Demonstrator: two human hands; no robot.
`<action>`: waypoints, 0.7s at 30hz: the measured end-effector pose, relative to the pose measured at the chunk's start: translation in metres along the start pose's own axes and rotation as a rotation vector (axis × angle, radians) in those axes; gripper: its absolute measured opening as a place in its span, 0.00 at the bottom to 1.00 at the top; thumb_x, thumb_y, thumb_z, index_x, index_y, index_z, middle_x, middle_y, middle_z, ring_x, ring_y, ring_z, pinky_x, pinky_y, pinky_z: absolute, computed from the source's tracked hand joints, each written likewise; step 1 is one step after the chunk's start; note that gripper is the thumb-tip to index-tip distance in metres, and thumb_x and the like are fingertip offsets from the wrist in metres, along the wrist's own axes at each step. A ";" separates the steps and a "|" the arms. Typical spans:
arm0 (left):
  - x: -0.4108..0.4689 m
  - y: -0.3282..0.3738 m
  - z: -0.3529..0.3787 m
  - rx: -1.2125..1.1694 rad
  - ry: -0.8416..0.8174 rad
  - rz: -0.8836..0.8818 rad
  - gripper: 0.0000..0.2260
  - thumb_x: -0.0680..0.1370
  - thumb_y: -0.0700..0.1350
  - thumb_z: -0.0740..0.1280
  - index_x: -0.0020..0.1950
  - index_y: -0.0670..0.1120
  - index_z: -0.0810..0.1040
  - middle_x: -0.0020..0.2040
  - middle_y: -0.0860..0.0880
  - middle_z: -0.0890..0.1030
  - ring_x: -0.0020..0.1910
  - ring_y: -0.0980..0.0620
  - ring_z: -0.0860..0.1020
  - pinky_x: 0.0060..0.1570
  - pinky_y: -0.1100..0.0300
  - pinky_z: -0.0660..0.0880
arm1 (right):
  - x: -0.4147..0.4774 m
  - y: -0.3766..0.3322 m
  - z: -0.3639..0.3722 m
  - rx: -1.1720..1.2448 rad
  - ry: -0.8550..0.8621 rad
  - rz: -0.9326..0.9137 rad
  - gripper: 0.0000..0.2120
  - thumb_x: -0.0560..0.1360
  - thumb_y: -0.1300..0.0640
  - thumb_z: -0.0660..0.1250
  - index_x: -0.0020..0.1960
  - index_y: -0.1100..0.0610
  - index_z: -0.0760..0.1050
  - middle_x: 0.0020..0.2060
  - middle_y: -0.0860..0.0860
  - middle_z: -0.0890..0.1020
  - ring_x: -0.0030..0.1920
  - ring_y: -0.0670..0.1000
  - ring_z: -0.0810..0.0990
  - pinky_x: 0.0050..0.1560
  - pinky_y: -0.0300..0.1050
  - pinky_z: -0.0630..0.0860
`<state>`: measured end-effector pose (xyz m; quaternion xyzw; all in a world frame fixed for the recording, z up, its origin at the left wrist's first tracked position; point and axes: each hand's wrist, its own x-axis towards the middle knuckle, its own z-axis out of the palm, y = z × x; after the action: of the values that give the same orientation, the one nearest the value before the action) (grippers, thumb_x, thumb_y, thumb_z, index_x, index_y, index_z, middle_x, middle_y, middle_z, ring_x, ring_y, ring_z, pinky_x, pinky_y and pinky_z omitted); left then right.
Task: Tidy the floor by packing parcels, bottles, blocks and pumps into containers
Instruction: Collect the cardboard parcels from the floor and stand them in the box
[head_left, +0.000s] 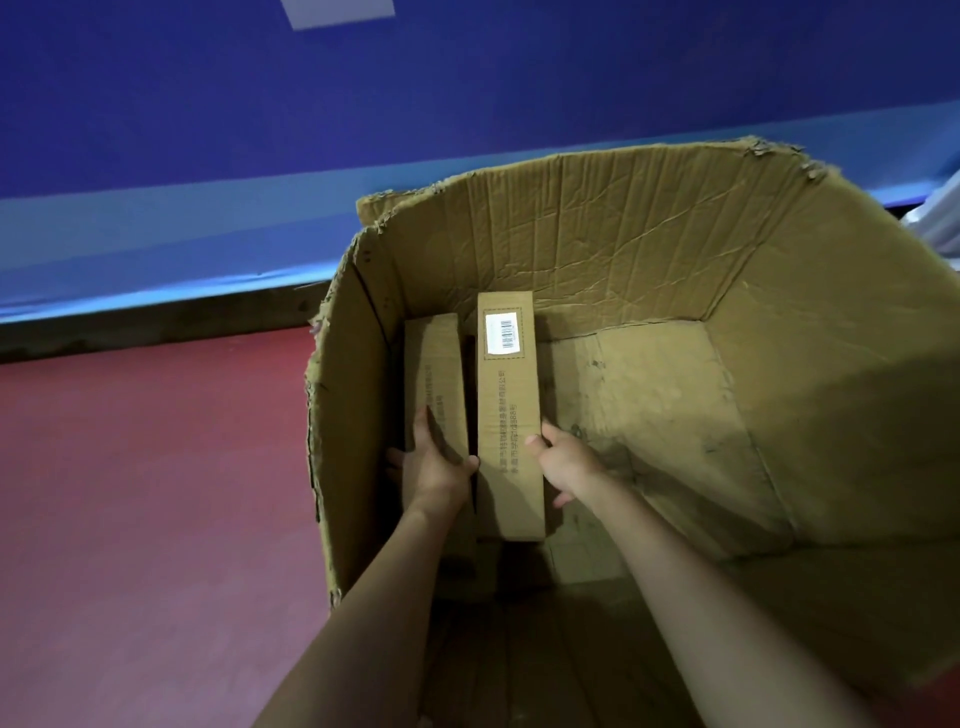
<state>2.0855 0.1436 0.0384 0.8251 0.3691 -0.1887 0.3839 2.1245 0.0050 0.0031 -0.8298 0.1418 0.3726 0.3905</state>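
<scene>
1. Inside carton (597, 223), left half: two long parcels stand side by side with a narrow dark gap between them.
2. Long axes are parallel. Both run from me toward the far wall of the carton.
3. Right parcel (506, 405): slim brown cardboard slab, narrow face up. White barcode label (503, 332) sits at the far end and the print runs lengthwise.
4. Left parcel (439, 364): same board and shape. It sits lower, close to the carton's left side.
5. Left hand (436, 470): thumb at the gap, fingers over the top and down the left side. It's clamped on the left parcel.
6. Right hand (569, 465): thumb on the right parcel's top edge, fingers curled down its right face, gripping it.
7. Carton is corrugated board, heavily creased, with a torn rim and a scuffed bottom.
8. I see it standing on a smooth red floor (156, 493) by a blue wall (467, 78).
</scene>
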 end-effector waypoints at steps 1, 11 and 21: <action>0.000 0.002 0.001 0.001 0.007 -0.003 0.41 0.74 0.45 0.70 0.75 0.62 0.44 0.68 0.41 0.57 0.68 0.39 0.64 0.62 0.42 0.70 | 0.001 0.001 -0.001 -0.002 -0.003 -0.002 0.24 0.82 0.47 0.51 0.77 0.46 0.52 0.72 0.51 0.67 0.66 0.57 0.71 0.41 0.45 0.78; -0.006 0.018 -0.010 0.223 -0.134 -0.080 0.36 0.77 0.48 0.65 0.77 0.52 0.44 0.76 0.40 0.44 0.74 0.35 0.49 0.70 0.42 0.59 | -0.014 -0.013 0.001 0.081 0.034 -0.167 0.36 0.80 0.50 0.60 0.78 0.47 0.39 0.75 0.50 0.63 0.73 0.56 0.64 0.70 0.58 0.62; -0.017 0.025 -0.021 0.345 -0.138 -0.063 0.31 0.79 0.48 0.61 0.77 0.46 0.48 0.76 0.40 0.47 0.75 0.38 0.50 0.71 0.45 0.57 | -0.011 -0.023 0.003 -0.194 -0.076 -0.191 0.39 0.79 0.53 0.62 0.77 0.48 0.36 0.74 0.55 0.63 0.72 0.58 0.66 0.71 0.56 0.65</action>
<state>2.0935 0.1410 0.0736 0.8518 0.3298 -0.3173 0.2550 2.1276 0.0219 0.0224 -0.8586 0.0105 0.3767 0.3475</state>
